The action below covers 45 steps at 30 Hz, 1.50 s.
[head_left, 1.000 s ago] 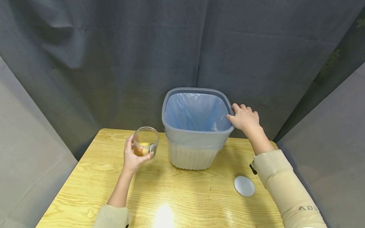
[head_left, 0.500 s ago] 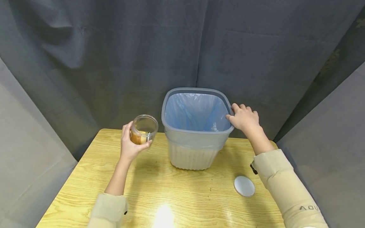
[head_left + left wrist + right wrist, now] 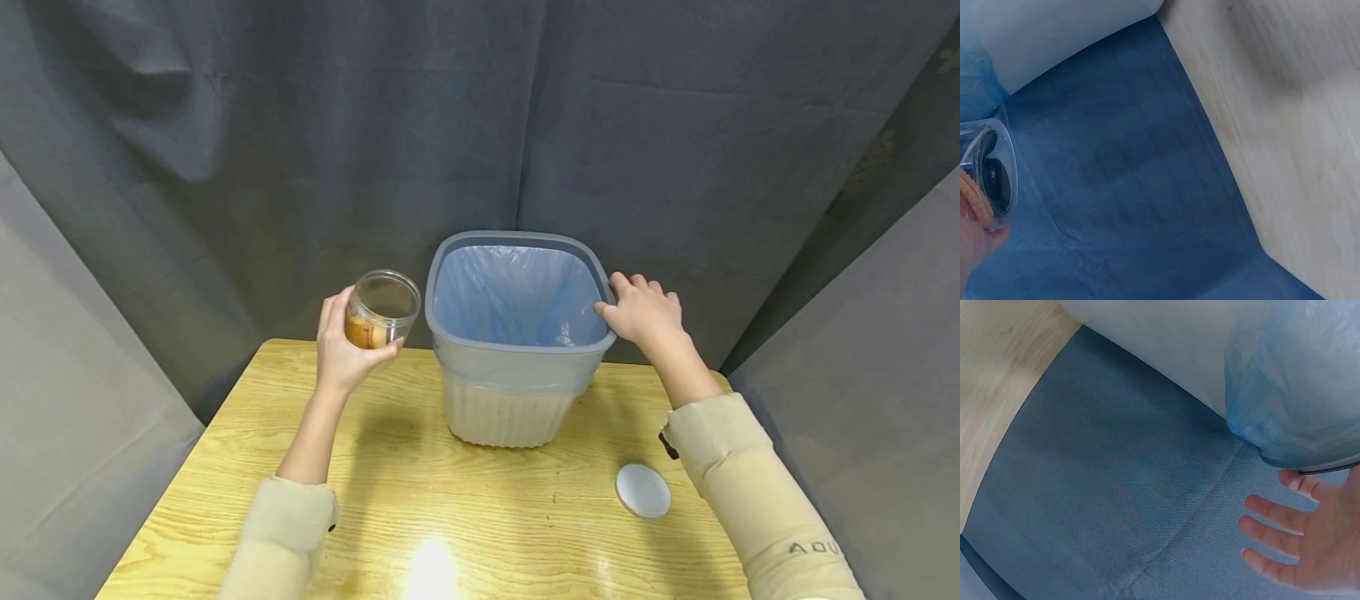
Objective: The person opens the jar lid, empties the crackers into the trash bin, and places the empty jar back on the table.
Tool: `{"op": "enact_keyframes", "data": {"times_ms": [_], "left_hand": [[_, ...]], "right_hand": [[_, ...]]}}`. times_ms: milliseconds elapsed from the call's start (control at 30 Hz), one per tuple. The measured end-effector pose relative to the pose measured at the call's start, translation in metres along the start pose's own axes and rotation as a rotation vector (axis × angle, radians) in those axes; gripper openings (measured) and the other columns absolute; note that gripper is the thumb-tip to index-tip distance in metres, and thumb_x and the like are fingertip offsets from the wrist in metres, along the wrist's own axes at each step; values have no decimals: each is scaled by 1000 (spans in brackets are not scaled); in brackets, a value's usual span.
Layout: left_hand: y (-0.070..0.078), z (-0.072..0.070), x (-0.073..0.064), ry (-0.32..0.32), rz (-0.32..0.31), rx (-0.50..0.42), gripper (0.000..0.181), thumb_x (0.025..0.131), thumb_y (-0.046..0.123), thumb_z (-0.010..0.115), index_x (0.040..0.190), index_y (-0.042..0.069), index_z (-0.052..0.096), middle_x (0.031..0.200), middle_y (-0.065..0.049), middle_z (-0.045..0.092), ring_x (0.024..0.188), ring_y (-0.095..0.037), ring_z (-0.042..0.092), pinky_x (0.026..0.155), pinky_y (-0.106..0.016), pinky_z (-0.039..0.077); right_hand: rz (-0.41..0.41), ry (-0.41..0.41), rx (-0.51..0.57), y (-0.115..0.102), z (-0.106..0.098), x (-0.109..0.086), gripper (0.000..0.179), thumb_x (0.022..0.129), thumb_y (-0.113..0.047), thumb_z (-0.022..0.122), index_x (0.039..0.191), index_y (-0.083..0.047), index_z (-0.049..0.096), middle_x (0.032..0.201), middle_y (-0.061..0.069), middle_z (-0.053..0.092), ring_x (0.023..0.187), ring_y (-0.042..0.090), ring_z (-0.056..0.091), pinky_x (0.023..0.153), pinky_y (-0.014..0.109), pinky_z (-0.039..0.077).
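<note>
My left hand grips a clear open jar with brown and yellow food in it, lifted above the table and tilted toward a grey bin lined with a blue bag. In the left wrist view the jar shows at the left edge by my fingertips. My right hand rests on the bin's right rim, thumb at the inner edge. In the right wrist view its fingers are straight beside the blue bag.
A round white lid lies on the yellow wooden table at the front right. Grey curtains hang close behind the bin and grey panels stand at both sides.
My left hand has lifted the jar from near the table up and slightly right, to the bin's left rim, tilting it toward the bin. My right hand has stayed on the rim.
</note>
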<state>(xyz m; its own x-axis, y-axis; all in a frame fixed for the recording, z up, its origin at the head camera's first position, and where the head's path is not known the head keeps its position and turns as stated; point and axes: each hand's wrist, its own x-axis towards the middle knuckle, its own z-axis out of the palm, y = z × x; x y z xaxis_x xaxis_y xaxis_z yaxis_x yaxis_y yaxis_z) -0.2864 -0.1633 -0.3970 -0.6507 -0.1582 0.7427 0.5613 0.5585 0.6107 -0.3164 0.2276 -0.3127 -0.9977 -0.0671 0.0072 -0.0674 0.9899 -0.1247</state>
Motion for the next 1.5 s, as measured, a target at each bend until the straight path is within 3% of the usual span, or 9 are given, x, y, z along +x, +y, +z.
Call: {"op": "enact_keyframes", "data": {"times_ms": [333, 533, 1133, 1500], "left_hand": [[7, -3, 23, -53, 16, 55, 83, 48, 25, 86, 122, 15, 49, 109, -10, 50, 99, -24, 48, 80, -45, 47], [11, -6, 36, -99, 58, 82, 84, 50, 25, 86, 124, 16, 48, 110, -10, 50, 99, -25, 48, 76, -46, 47], [24, -1, 65, -227, 165, 185, 83, 53, 27, 85, 125, 10, 47, 121, -11, 52, 108, -33, 46, 87, -54, 41], [31, 1, 79, -343, 224, 253, 85, 55, 28, 84, 128, 6, 45, 126, -12, 51, 111, -34, 43, 95, -49, 38]], "right_hand": [[2, -10, 6, 0, 0, 0, 59, 92, -41, 43, 135, -4, 30, 134, 26, 30, 120, 46, 26, 93, 66, 23], [2, -11, 4, 0, -1, 0, 59, 92, -41, 43, 136, -4, 30, 134, 26, 30, 120, 46, 26, 93, 66, 23], [-8, -15, 13, 0, -1, 0, 61, 92, -40, 43, 138, -3, 27, 133, 27, 31, 120, 47, 26, 92, 66, 24], [-11, -25, 8, -1, -1, 0, 62, 92, -41, 42, 139, -3, 26, 135, 27, 29, 120, 47, 26, 92, 66, 25]]}}
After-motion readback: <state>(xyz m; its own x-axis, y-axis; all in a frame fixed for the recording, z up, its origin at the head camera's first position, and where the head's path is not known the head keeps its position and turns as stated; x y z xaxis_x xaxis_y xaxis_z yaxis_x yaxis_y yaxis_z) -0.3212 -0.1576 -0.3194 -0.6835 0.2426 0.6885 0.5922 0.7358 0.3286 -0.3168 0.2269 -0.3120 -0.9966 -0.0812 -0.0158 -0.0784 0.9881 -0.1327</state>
